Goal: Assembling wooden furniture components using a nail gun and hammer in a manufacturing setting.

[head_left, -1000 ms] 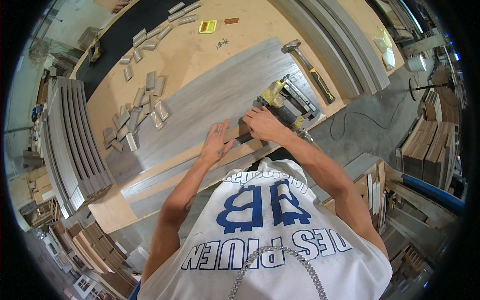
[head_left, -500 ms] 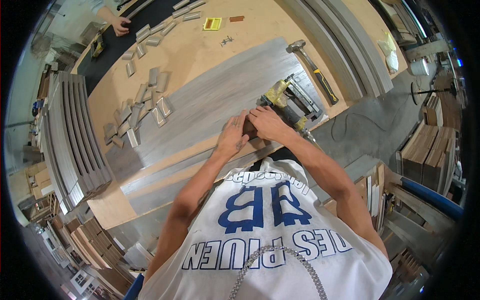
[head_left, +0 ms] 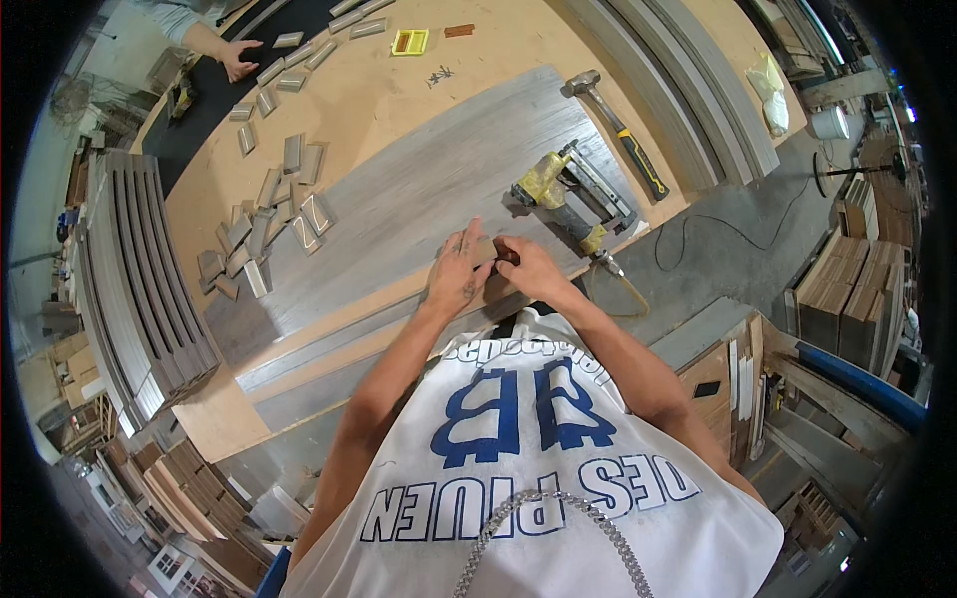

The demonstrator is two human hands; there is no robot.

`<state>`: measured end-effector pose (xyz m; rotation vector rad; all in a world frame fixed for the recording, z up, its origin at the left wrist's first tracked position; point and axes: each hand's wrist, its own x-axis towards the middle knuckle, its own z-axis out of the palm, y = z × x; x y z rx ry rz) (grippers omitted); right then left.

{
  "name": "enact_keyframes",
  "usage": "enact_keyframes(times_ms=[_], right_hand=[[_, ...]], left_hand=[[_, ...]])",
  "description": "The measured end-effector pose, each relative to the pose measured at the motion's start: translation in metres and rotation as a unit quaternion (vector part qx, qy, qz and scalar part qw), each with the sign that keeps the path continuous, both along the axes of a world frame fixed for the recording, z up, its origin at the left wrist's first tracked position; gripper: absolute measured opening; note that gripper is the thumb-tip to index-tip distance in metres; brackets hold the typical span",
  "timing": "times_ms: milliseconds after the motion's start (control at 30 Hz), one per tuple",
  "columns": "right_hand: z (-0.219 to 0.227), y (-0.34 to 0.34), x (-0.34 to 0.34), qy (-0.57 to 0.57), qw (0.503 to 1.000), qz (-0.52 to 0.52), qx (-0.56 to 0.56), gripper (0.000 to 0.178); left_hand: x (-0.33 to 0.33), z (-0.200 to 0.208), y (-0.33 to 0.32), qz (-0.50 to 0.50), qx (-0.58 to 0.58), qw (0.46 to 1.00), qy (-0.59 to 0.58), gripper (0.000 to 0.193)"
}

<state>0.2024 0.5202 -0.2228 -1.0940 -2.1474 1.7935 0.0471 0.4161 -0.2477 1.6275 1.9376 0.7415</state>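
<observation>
Near the front edge of the table, both my hands meet over a small wood block (head_left: pixel 485 249). My left hand (head_left: pixel 458 271) is closed on it from the left, thumb underneath. At the block's right end, my right hand (head_left: pixel 530 269) is closed in a pinch on a small reddish-brown piece (head_left: pixel 509 255), mostly covered by the fingers. Beneath lies a wide grey wood-grain panel (head_left: pixel 399 174). A yellow-wrapped nail gun (head_left: pixel 575 199) rests on the panel just beyond my right hand, its air hose fitting toward me. Farther right lies a hammer (head_left: pixel 620 135) with a black-and-yellow handle.
Several short grey wood blocks (head_left: pixel 267 189) lie scattered at left. A yellow box (head_left: pixel 410 42), a reddish-brown strip (head_left: pixel 460 31) and loose small metal pieces (head_left: pixel 440 75) sit far back. Long grey mouldings are stacked left (head_left: pixel 135 289) and right (head_left: pixel 688 100). A co-worker's hand (head_left: pixel 239 61) rests far left.
My right hand has drawn back from over the block to its right end, baring the block and the reddish-brown piece. My left hand stays nearly in place. The view has shifted slightly.
</observation>
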Motion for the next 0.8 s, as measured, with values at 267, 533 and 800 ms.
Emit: enact_keyframes(times_ms=[267, 533, 800], right_hand=[[-0.023, -0.006, -0.007, -0.065, 0.995, 0.026, 0.065, 0.030], [-0.019, -0.002, -0.012, -0.082, 0.996, 0.039, -0.012, 0.043], [-0.014, 0.002, -0.016, -0.008, 0.999, -0.008, -0.042, 0.015]], left_hand=[[-0.002, -0.005, 0.000, -0.009, -0.006, 1.000, -0.015, 0.084], [-0.002, -0.001, 0.001, 0.000, -0.008, 1.000, -0.021, 0.080], [-0.001, -0.001, 0.001, -0.001, -0.007, 1.000, -0.030, 0.080]])
